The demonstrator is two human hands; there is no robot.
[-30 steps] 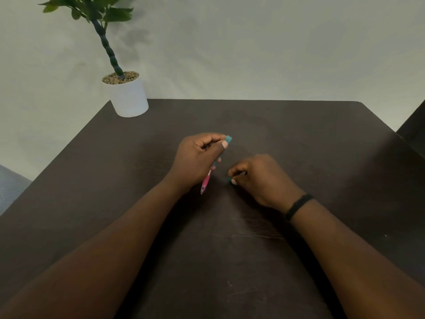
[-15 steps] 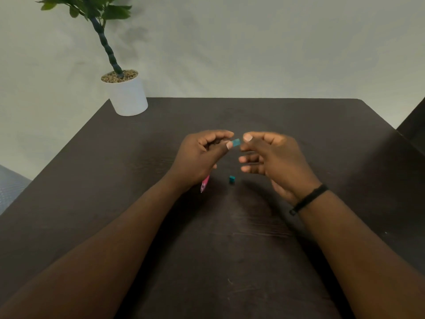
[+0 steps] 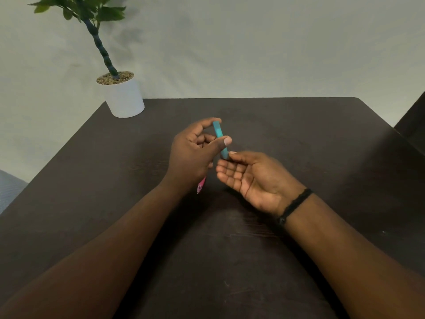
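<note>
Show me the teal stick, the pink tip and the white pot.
teal stick (image 3: 218,132), head view, upper half.
pink tip (image 3: 201,186), head view, its middle.
white pot (image 3: 125,101), head view, front wall.

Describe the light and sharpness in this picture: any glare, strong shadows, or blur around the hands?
Head view: soft, even light, no glare on the table; the plant throws a faint shadow on the wall behind; the left hand, right hand and teal piece look fairly sharp.
</note>
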